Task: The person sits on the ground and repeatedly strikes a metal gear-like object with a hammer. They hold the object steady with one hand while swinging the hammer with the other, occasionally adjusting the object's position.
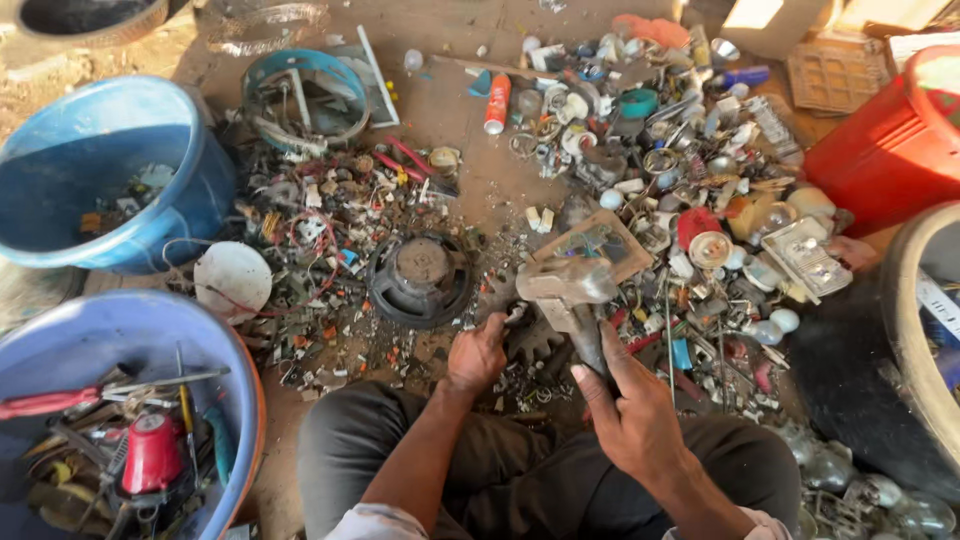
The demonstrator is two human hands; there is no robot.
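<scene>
Where the work takes place, the surface is a bare dirt-and-concrete floor (pixel 450 110), sunlit at the top and littered throughout with scrap. Largest of the containers are two blue plastic tubs at the left: the upper tub (pixel 100 170) holds a few loose fragments, and the lower tub (pixel 120 340) holds hand tools, including red-handled pliers (pixel 45 402) and a red cylindrical part (pixel 152 452). A red plastic bin (pixel 885 150) stands at the right edge, with the curved rim of a pale tyre-like ring (pixel 905 330) just below it. Between these containers lies a broad heap of mixed scrap (pixel 660 170): bulb bases, metal rings, caps and small fittings, with tangled wires (pixel 310 225) and broken circuit pieces to the left. A black round loudspeaker (pixel 421 279) rests face-down near the centre of the floor, and a white disc (pixel 232 280) lies near it to the left. The person sits with dark-trousered knees at the bottom of the frame. The right hand (pixel 632 405) is wrapped closed around the handle of a heavy grey hammer (pixel 568 288), whose head is raised above the floor just in front of the knees. The left hand (pixel 478 352) is curled, fingers pressed down on a small dark metal piece (pixel 525 335) on the floor, directly beneath the hammer head.
</scene>
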